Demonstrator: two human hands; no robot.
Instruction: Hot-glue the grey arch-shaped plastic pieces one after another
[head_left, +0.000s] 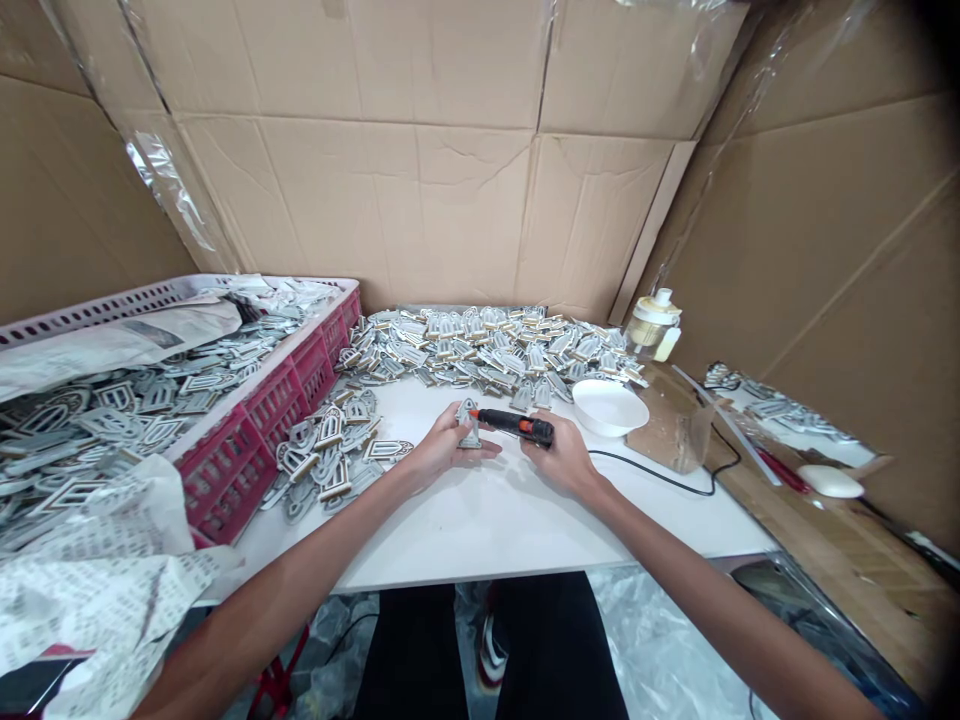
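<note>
Over the middle of the white table point(450, 530), my left hand point(437, 450) holds a small grey arch-shaped piece point(469, 432) upright between thumb and fingers. My right hand point(568, 455) is wrapped round the rear of a slim black corded hand tool point(504, 421) with orange parts. Its orange tip points left and meets or nearly meets the upper part of the piece; I cannot tell whether they touch. More grey and white arch-shaped pieces lie in a loose heap point(330, 450) beside my left forearm and in a wide pile point(480, 345) along the back.
At left stands a pink plastic crate point(259, 440) full of similar pieces and crumpled newspaper point(112, 540). A white bowl point(610, 408), a clear jar with a pale lid point(654, 322) and a black cable point(675, 486) are at right. Cardboard walls point(360, 190) enclose the table.
</note>
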